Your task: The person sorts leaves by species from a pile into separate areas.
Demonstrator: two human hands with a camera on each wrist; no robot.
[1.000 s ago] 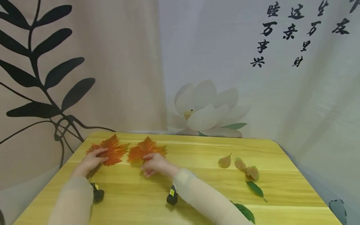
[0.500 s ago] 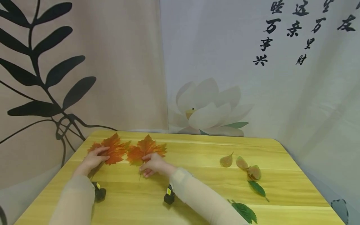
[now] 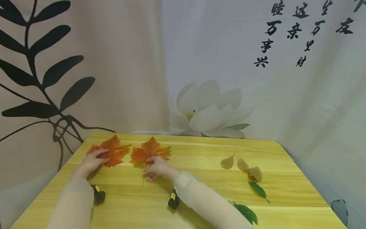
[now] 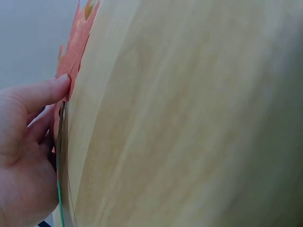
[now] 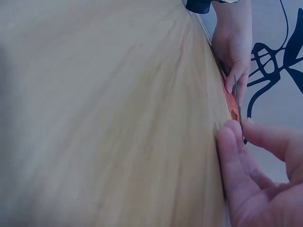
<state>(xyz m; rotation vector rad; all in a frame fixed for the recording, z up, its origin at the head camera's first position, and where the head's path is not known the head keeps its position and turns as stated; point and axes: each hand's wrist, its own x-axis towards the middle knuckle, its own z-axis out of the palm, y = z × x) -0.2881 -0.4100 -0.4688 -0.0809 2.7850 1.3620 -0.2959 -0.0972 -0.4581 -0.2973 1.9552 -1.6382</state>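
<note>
An orange maple leaf (image 3: 115,152) with jagged lobes lies at the table's far left. My left hand (image 3: 91,163) rests on it, thumb and forefinger spread apart over its surface. In the left wrist view the left thumb touches the leaf (image 4: 71,61) near its base, and the other fingers are partly hidden behind. Beside it is a second orange maple leaf (image 3: 150,149), its lobes pointing away from me. My right hand (image 3: 158,168) pinches this leaf's thin stem between thumb and forefinger. From the right wrist, the stem (image 5: 238,101) sticks up past those fingertips.
On the table's right side are several smaller leaves: a brownish leaf (image 3: 227,162), a yellow-green pair (image 3: 254,174), a green leaf (image 3: 258,189) and a serrated green leaf (image 3: 246,213) beside my right sleeve. Printed curtains (image 3: 137,70) hang behind the table (image 3: 197,159).
Both hands stay almost in place. The right-hand maple leaf has turned slightly, and more of its stem shows below the fingers. The head view shifts a little.
</note>
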